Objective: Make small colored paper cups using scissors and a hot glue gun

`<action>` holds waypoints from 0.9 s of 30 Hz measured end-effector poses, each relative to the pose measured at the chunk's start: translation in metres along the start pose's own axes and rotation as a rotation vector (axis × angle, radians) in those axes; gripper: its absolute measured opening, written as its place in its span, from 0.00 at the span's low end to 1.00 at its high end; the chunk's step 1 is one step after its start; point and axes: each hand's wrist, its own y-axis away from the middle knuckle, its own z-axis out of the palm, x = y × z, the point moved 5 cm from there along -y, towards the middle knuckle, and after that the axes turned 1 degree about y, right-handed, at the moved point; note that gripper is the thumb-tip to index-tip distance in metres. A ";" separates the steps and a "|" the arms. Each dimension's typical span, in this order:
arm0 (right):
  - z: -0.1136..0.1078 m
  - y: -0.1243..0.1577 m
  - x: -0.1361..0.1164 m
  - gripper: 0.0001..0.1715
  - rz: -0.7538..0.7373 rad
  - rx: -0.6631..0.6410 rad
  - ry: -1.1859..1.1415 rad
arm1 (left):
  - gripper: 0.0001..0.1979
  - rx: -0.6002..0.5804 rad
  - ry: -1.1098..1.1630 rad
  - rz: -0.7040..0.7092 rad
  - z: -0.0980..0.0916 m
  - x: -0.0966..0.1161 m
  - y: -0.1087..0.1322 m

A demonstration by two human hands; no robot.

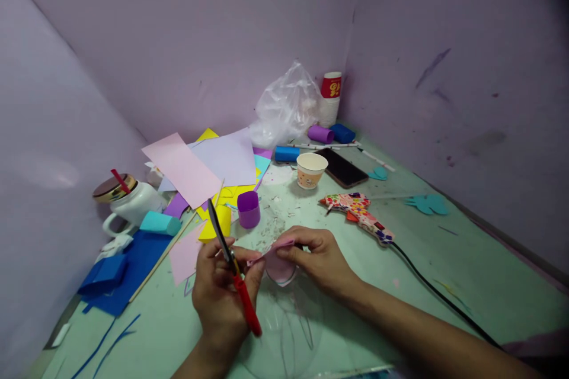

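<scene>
Both hands pinch a small folded piece of pink paper (281, 266) above the front of the table. My left hand (220, 293) grips its left edge between thumb and finger, and also keeps a pair of red-handled scissors (246, 306) across the palm, blades pointing up and away. My right hand (317, 257) has its thumb and fingers closed on the paper's upper right edge. A curved dark line shows on the paper's lower part. Beneath the hands lies a clear round plastic piece (284, 331). Just beyond stands a purple paper tube (249, 211).
Right of the hands lies a floral glue gun (355, 210) with a black cord. A paper cup (311, 170) and a phone (342, 167) are behind. Coloured sheets (226, 157) and a white lidded mug (137, 207) occupy the left; a plastic bag (287, 106) rests against the wall.
</scene>
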 end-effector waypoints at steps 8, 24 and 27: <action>0.004 0.000 0.011 0.07 0.135 0.017 -0.108 | 0.18 0.011 0.019 0.028 -0.001 0.004 -0.003; -0.019 -0.006 0.003 0.07 0.127 0.175 -0.085 | 0.12 -0.311 -0.652 0.137 -0.031 0.004 -0.012; -0.020 -0.006 0.001 0.07 0.123 0.179 -0.086 | 0.11 -0.484 -0.766 0.144 -0.046 -0.004 -0.015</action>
